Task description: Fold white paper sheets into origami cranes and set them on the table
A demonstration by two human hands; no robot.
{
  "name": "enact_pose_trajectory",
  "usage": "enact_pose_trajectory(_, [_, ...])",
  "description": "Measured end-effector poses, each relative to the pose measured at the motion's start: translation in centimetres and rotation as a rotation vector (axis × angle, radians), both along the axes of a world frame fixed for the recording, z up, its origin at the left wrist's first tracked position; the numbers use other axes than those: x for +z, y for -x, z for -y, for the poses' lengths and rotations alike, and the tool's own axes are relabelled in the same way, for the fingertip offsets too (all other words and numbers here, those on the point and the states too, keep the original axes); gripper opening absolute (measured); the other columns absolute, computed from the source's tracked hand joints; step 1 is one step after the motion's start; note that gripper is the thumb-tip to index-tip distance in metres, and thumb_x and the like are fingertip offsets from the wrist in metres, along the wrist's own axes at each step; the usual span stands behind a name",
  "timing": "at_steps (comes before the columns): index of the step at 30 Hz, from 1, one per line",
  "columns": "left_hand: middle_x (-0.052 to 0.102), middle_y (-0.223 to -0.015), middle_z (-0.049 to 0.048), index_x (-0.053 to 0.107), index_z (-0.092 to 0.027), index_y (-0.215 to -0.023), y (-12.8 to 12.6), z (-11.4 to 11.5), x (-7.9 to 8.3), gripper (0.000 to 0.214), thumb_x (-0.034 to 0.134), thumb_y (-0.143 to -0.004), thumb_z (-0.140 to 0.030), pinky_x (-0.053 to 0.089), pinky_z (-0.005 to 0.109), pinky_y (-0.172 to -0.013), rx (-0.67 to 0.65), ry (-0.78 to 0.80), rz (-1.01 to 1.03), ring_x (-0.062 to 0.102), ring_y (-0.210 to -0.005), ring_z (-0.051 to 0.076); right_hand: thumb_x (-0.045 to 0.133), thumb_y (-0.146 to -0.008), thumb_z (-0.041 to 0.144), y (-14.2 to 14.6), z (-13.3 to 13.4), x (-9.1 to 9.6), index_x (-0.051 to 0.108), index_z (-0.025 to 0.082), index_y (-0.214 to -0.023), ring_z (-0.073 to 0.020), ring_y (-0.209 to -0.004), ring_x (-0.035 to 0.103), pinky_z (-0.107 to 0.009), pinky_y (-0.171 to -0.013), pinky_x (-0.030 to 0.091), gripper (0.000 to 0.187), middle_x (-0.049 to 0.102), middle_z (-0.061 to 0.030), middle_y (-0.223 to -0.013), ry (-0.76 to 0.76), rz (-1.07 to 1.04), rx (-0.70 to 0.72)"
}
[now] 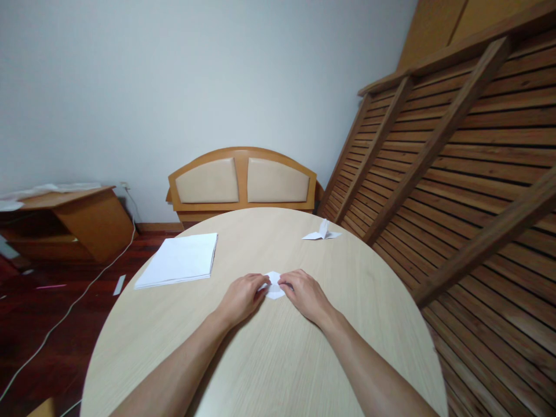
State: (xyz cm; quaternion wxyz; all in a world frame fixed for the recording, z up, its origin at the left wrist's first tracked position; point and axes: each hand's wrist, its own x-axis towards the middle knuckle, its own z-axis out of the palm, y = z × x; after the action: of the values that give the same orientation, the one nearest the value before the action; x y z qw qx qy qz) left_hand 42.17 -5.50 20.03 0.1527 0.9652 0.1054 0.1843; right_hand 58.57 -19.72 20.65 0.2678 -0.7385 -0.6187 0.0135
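A small folded piece of white paper (274, 286) lies on the round wooden table (269, 359), between my two hands. My left hand (247, 295) grips its left edge with thumb and fingers pinched together. On the opposite side, my right hand (304, 294) pinches the right edge in the same way. The paper looks roughly hexagonal, with faint creases; its side corners are hidden under my fingertips.
At the table's left sits a stack of white paper sheets (180, 258). A folded white paper figure (322, 231) stands near the back right edge. Beyond the table are a padded headboard (243, 152), leaning wooden slats (460, 150) and a low cabinet (98, 226).
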Motion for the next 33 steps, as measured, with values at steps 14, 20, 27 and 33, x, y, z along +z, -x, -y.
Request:
enact_pose_trajectory(14, [0.065,-0.133,0.0021,0.069,-0.029,-0.122,-0.2,-0.3,-0.6,0.038,0.046,-0.095,-0.014,0.049,0.037,-0.106,-0.039,-0.077,-0.006,0.059,-0.125,0.021,0.048,-0.098,0.026,0.5,-0.1,0.1,0.065,0.021,-0.123,-0.0215,-0.118,0.058,-0.037,-0.102,0.042,0.031,0.069,-0.0067,-0.123,-0.032,-0.028,0.051])
enact_pose_trajectory(20, [0.062,-0.137,0.0035,0.066,-0.024,-0.126,-0.1,0.0,-0.3,0.048,0.046,-0.085,-0.007,0.041,0.035,-0.114,-0.052,-0.097,-0.033,0.053,-0.131,0.02,0.043,-0.096,0.06,1.7,0.7,-0.1,0.025,0.014,-0.156,-0.0265,-0.151,0.017,-0.048,-0.123,0.008,0.078,0.023,-0.0132,-0.162,0.229,-0.005,0.235])
enact_pose_trajectory(27, [0.029,-0.16,0.01,0.036,-0.015,-0.152,0.3,0.1,-0.7,0.057,0.04,-0.095,-0.022,0.024,0.045,-0.122,-0.063,-0.084,-0.247,0.024,-0.149,0.025,0.028,-0.095,0.069,2.0,1.0,0.0,0.014,0.009,-0.158,-0.0268,-0.153,0.002,-0.049,-0.123,-0.001,0.088,0.008,-0.0135,-0.164,0.352,0.01,0.116])
enact_pose_trajectory(33, [0.01,-0.164,0.0097,0.02,-0.013,-0.157,0.7,0.3,-0.8,0.062,0.025,-0.102,-0.043,0.013,0.047,-0.123,-0.033,-0.127,-0.405,0.006,-0.152,0.026,0.022,-0.094,0.073,1.7,1.1,0.1,0.013,0.01,-0.158,-0.0262,-0.153,0.001,-0.049,-0.122,-0.002,0.09,0.008,-0.0119,-0.165,0.371,0.009,0.037])
